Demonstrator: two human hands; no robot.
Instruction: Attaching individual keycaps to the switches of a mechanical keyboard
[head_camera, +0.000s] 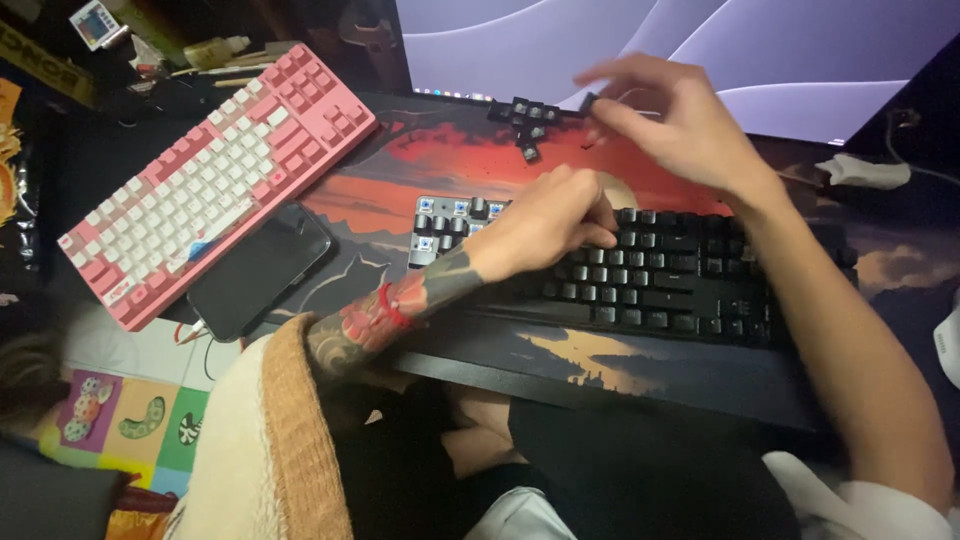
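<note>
Desk mat (600, 355): a long mat printed with a red sunset is spread across the desk; everything worked on is carried by it.
Monitor (700, 50): stood along the mat's far edge, lit pale violet.
Black keyboard (680, 285): laid at the mat's near edge, right of centre; its left end is stripped, and bare blue switches (440, 225) are exposed there.
Pink keyboard (215, 180): set aslant over the mat's far-left corner, well apart from the work.
Phone (260, 268): laid dark, just beside the pink keyboard's near edge.
Left hand (545, 220): pressed knuckles-up on the black keyboard's upper left rows; the fingers are curled together, and what they pinch cannot be told.
Right hand (680, 115): raised above the mat's far edge; finger and thumb are closed on a small black keycap (588, 103), blurred.
Loose keycaps (525, 118): a small dark cluster gathered at the mat's far edge, just left of the right hand.
Advice: the board is judged best kept pinned flat, and caps are best set with the cluster so none is scattered.
</note>
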